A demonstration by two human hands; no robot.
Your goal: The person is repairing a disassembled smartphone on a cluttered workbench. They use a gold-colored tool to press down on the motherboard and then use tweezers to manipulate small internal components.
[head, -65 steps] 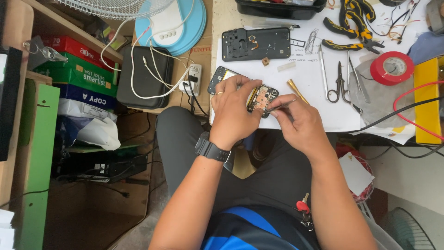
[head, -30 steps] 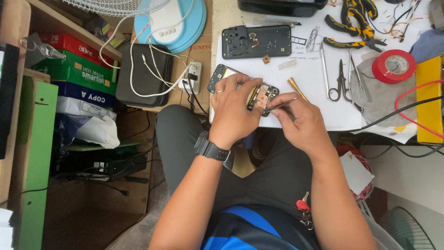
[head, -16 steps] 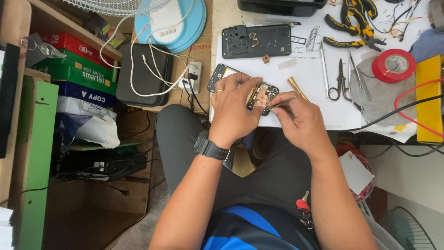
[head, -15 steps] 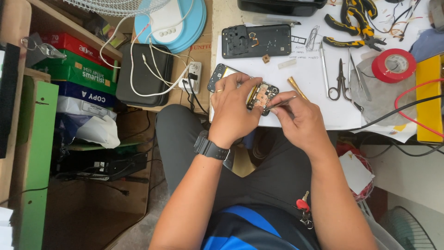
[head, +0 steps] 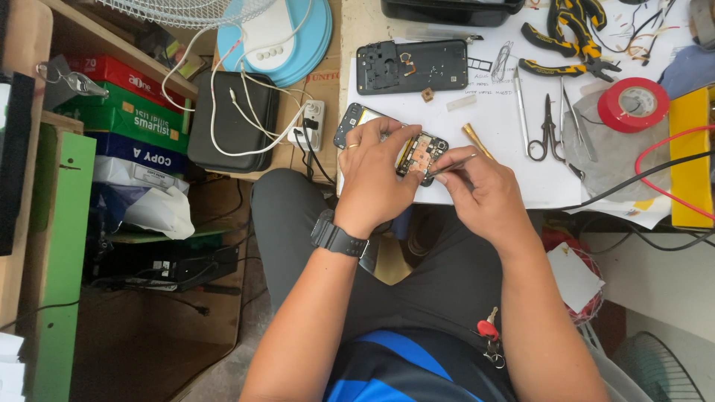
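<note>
The left hand (head: 376, 175) clamps an opened phone (head: 395, 141) at the near edge of the white sheet (head: 506, 141) on the desk, fingers curled over its body with the circuit board showing past the thumb. The right hand (head: 477, 190) pinches thin tweezers (head: 450, 165), fingers closed on them, the tips touching the board's right end. A black watch (head: 339, 238) sits on the left wrist.

Above the phone lies a dark back cover (head: 413, 65), inside up. To the right on the sheet are a brass rod (head: 477, 140), scissors (head: 550, 123), yellow-and-black pliers (head: 566, 33) and a red tape roll (head: 633, 104); a yellow box (head: 693, 164) stands at the far right edge.

Left of the desk, a shelf holds stacked paper packages: a red one (head: 119, 73) on top, a green one (head: 126, 115) under it, a blue one (head: 138, 152) below, each flat and rectangular with white lettering. Near them lie a black pouch (head: 231, 123) and a white power strip (head: 309, 123).
</note>
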